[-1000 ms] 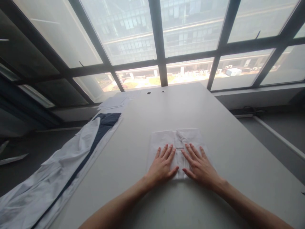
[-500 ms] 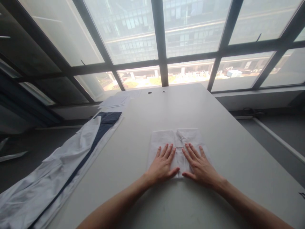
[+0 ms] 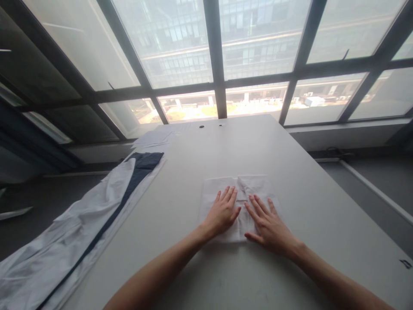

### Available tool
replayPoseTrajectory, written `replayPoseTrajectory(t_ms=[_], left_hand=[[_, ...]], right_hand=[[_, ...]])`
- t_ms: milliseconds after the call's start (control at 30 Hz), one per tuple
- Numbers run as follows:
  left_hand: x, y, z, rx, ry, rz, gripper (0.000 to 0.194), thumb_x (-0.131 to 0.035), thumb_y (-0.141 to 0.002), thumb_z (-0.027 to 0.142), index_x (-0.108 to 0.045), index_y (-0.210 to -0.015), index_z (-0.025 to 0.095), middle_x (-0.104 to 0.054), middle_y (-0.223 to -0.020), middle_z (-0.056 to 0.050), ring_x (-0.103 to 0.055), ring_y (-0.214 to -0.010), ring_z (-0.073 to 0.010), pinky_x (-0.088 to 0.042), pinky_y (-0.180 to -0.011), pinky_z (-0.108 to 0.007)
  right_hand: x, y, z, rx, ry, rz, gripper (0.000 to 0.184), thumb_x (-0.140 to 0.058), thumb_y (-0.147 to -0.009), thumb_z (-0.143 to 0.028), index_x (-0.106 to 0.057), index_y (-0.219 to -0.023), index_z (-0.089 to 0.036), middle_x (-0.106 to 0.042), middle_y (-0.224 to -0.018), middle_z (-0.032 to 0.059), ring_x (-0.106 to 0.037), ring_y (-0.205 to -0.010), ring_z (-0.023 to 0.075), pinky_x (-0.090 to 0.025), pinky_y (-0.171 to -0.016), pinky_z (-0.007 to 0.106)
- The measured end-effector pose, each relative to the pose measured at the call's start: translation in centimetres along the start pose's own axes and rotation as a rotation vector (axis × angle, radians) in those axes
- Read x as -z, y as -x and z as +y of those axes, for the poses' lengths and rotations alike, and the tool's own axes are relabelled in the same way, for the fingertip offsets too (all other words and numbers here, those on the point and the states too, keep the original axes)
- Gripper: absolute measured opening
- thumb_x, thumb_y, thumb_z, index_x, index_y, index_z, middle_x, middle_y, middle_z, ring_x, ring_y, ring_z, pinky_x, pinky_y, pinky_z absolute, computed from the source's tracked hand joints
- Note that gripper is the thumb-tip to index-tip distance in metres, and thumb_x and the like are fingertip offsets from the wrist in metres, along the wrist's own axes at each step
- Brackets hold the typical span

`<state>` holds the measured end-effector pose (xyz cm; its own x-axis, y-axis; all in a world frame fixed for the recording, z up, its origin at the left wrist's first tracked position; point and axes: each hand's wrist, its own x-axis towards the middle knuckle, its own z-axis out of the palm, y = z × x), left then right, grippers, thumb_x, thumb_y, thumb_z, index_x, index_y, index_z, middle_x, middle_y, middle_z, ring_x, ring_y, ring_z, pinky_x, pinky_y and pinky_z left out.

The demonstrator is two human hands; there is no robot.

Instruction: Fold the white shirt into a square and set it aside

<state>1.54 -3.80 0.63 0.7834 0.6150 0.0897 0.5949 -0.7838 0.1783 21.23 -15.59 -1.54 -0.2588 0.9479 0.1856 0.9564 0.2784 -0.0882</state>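
Note:
A folded white garment [image 3: 254, 184] lies flat on the white table [image 3: 222, 150], with a seam or gap running down its middle. My left hand [image 3: 224, 213] rests palm down on its left half, fingers stretched out. On the right half lies my right hand [image 3: 267, 226], also palm down, its fingers spread and its thumb pointing inward. Both palms cover part of the cloth. Some creases show near the top edge between the two halves.
White clothes [image 3: 87, 215] with a dark blue garment [image 3: 143, 163] among them are piled along the table's left edge. White sheets [image 3: 153, 137] lie at the far left corner. Two small holes [image 3: 201, 126] mark the far end, before large windows [image 3: 254, 47].
My left hand has slid a little forward over the cloth, and its fingers have drawn closer together. My right hand stays almost where it was.

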Motion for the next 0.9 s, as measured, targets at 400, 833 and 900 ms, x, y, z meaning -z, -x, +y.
replayPoseTrajectory(t_ms=[400,833,900], left_hand=[[-0.2,-3.0,-3.4,0.129,0.005,0.01,0.067,-0.02,-0.106,0.052,-0.027,-0.159,0.011,-0.018,-0.167,-0.014,-0.012,-0.155,-0.0283,-0.019,-0.123,-0.051],[-0.6,-3.4,-6.8,0.241,-0.107,0.019,0.064,-0.026,-0.104,0.057,-0.039,-0.155,0.021,-0.029,-0.164,-0.013,-0.019,-0.153,-0.0348,-0.018,-0.121,-0.058],[-0.6,-3.4,-7.0,0.252,-0.108,0.011,0.065,-0.029,-0.103,0.058,-0.037,-0.156,0.022,-0.029,-0.164,-0.012,-0.018,-0.153,-0.0354,-0.019,-0.121,-0.057]], right_hand=[[0.6,-0.2,0.1,-0.011,-0.043,-0.043,0.084,-0.048,-0.093,-0.064,-0.027,-0.16,-0.019,-0.009,-0.167,0.0171,-0.005,-0.155,0.0359,-0.004,-0.12,0.064],[0.8,-0.2,0.1,-0.014,-0.053,-0.064,0.082,-0.051,-0.092,-0.062,-0.031,-0.159,-0.019,-0.01,-0.167,0.0164,-0.007,-0.155,0.0359,-0.006,-0.12,0.064],[0.7,-0.2,0.1,-0.011,-0.055,-0.057,0.082,-0.051,-0.092,-0.062,-0.032,-0.159,-0.019,-0.011,-0.167,0.0163,-0.007,-0.155,0.0361,-0.006,-0.12,0.064]])
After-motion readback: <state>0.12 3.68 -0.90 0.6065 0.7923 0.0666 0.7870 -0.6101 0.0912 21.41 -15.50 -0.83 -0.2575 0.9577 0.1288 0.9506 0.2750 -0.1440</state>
